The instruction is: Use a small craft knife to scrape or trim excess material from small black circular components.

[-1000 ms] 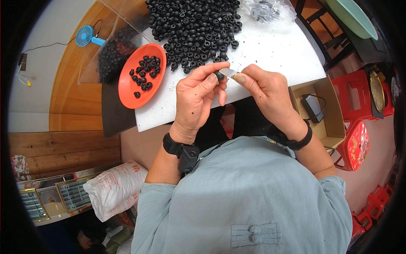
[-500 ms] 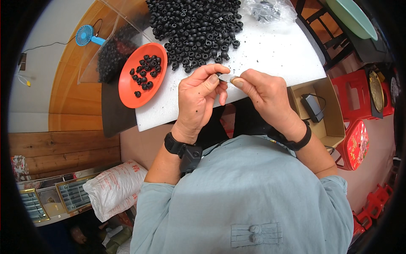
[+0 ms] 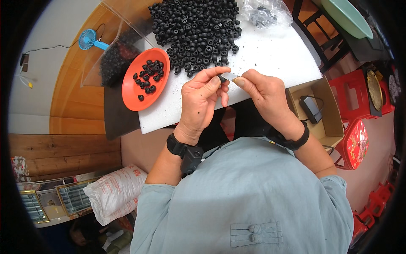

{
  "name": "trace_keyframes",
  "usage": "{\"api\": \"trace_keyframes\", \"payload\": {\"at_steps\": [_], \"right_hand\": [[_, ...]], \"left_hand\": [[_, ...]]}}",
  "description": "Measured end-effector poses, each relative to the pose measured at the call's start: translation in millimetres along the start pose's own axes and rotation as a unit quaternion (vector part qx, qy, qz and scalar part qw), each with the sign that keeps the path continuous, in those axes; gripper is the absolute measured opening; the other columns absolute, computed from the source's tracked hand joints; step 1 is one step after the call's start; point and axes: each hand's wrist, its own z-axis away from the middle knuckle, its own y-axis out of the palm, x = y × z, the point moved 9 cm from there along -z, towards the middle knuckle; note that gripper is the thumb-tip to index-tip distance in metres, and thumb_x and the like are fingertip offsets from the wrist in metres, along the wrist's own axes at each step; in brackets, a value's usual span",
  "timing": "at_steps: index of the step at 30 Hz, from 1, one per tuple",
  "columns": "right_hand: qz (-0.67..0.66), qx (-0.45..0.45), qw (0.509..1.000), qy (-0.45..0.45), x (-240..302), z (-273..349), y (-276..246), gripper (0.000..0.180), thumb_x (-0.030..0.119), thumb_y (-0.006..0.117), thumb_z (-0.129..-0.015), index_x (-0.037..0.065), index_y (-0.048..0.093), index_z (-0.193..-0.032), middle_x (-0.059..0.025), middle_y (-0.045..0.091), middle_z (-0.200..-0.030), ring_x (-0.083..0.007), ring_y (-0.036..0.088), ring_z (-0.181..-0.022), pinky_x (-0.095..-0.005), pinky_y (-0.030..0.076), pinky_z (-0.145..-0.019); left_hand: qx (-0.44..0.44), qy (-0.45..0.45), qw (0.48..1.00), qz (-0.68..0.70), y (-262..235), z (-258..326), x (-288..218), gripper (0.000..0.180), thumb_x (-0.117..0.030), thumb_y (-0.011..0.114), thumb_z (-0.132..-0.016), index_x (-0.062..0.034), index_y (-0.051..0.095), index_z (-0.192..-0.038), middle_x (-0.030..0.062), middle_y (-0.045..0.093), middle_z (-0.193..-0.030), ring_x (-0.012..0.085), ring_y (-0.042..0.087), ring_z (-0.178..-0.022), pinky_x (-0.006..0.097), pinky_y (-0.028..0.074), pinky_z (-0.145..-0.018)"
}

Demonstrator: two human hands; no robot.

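While both hands meet over the near edge of the white board, the left hand pinches a small black ring between thumb and forefinger. Ring is dark, round, same kind as the pile of black rings at the far side of the board. Right beside it, the right hand holds a thin pale strip, flat and light grey, its tip touching or nearly touching the ring; can't tell which.

Hard to make out: most of the ring is covered by the left fingertips, so any centre hole or detail is not visible. Strip's far end disappears under the right thumb and forefinger. Can't tell whether it is a blade, tape or plastic. Contents of the clear bag at the top are blurred. Board's near edge is partly hidden by the hands.

Fingers: left thumb and forefinger pressed together on the ring, other left fingers curled loosely below. Right thumb and forefinger pressed together on the strip, remaining fingers folded into the palm. Neither hand is spread.

Around: orange plate left of the hands on the board, with a few black rings on it, well apart from the left hand. Cardboard box to the right of the right wrist, holding a dark gadget with cable. Black bands on both wrists. Blue mini fan far left, on the wood floor.
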Motion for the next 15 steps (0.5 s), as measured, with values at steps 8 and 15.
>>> {"api": "trace_keyframes", "payload": {"at_steps": [8, 15], "right_hand": [[-0.104, 0.032, 0.994, 0.023, -11, 0, -1, 0.029, 0.03, 0.066, -0.1, 0.005, 0.067, -0.086, -0.0127, 0.055, -0.06, -0.0258, 0.054, -0.052, -0.0364, 0.042, -0.052], [-0.127, 0.029, 0.991, 0.017, -7, -1, -3, 0.028, 0.028, 0.065, -0.101, 0.003, 0.068, -0.088, -0.0116, 0.051, -0.059, -0.0211, 0.05, -0.053, -0.0339, 0.041, -0.054]], "left_hand": [[-0.065, 0.065, 0.977, -0.194, -9, 8, -40, 0.025, -0.005, 0.056, -0.102, 0.0067, 0.068, -0.121, 0.0118, 0.068, -0.097, 0.013, 0.061, -0.071, 0.025, 0.051, -0.059], [-0.256, 0.147, 0.797, -0.527, -90, 15, -141, 0.025, -0.008, 0.07, -0.091, -0.0037, 0.073, -0.115, 0.0065, 0.067, -0.094, 0.0128, 0.061, -0.076, 0.027, 0.05, -0.062]]}}
